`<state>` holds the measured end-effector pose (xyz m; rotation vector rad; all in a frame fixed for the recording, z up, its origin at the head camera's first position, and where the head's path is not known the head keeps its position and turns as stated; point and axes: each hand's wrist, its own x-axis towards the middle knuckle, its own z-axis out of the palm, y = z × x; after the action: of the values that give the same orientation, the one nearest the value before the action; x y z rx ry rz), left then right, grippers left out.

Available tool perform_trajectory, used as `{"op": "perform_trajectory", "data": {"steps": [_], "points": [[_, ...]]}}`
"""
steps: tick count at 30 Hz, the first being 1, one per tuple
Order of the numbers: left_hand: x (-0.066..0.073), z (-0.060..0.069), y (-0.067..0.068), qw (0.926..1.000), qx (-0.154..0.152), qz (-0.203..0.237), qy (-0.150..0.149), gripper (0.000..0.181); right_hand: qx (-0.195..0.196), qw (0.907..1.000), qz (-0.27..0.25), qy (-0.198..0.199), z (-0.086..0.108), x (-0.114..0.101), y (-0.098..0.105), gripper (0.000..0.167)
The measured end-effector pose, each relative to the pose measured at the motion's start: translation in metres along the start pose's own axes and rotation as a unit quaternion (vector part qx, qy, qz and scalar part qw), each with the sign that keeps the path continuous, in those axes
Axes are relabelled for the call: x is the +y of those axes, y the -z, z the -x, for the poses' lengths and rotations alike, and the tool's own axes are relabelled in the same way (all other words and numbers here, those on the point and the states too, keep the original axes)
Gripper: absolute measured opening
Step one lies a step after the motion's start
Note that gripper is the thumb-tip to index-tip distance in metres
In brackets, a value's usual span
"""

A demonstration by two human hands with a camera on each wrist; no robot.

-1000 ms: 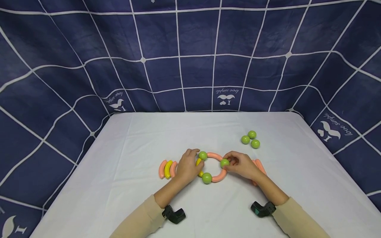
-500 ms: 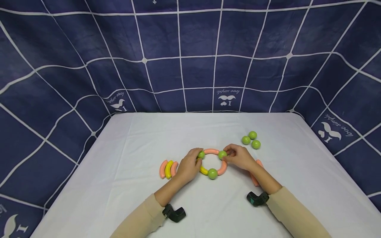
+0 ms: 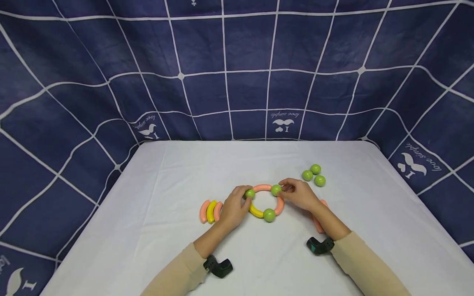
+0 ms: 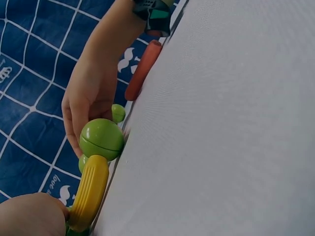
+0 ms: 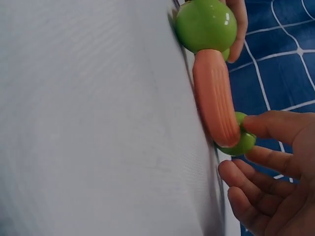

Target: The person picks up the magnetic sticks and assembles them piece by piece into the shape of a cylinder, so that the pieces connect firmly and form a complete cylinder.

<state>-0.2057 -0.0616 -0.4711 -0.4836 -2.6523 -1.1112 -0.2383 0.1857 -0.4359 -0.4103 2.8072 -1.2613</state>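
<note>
A ring of curved rods and green balls lies on the white table. A yellow curved rod (image 3: 256, 211) forms its lower left, a pink rod (image 3: 262, 187) its top, and another pink rod (image 5: 215, 98) its right side. My left hand (image 3: 233, 207) pinches the upper-left green ball (image 3: 249, 193). Thumb and index of my right hand (image 3: 299, 194) pinch the upper-right green ball (image 3: 275, 190). Untouched by either hand, the third green ball (image 3: 269, 215) sits at the near side, also large in the left wrist view. The yellow rod's upper end is partly hidden behind the left hand.
Left of the ring lie two pink rods and a yellow rod (image 3: 211, 212), side by side. Several loose pieces lie right: green balls (image 3: 313, 174) at the back, pink rod (image 3: 319, 224) partly under the right forearm. A blue checked cloth (image 3: 244, 90) hangs behind the table (image 3: 192, 164).
The ring has turned counterclockwise: its right ball moved up and away, and its near ball slid right. My right hand moved along with its ball; my left hand stayed nearly in place.
</note>
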Motion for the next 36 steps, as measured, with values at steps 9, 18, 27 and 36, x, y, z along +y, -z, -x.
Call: {"op": "perform_trajectory", "data": {"steps": [9,18,27,36], "points": [[-0.001,-0.001,0.001,1.0,0.008,-0.005,-0.001,0.032,0.043,0.999,-0.014,-0.005,0.028,0.002,0.045,0.037],[-0.001,-0.003,0.002,0.9999,0.005,-0.009,-0.004,0.032,0.076,0.9961,0.024,-0.039,0.059,0.019,0.076,0.037],[-0.002,-0.003,0.002,0.9999,0.003,-0.008,-0.008,0.032,0.035,0.9936,0.029,-0.103,0.079,0.043,0.072,0.042],[-0.001,-0.001,-0.001,1.0,-0.001,-0.005,-0.003,0.032,-0.001,0.9933,0.043,-0.108,0.086,0.053,0.071,0.039]]}}
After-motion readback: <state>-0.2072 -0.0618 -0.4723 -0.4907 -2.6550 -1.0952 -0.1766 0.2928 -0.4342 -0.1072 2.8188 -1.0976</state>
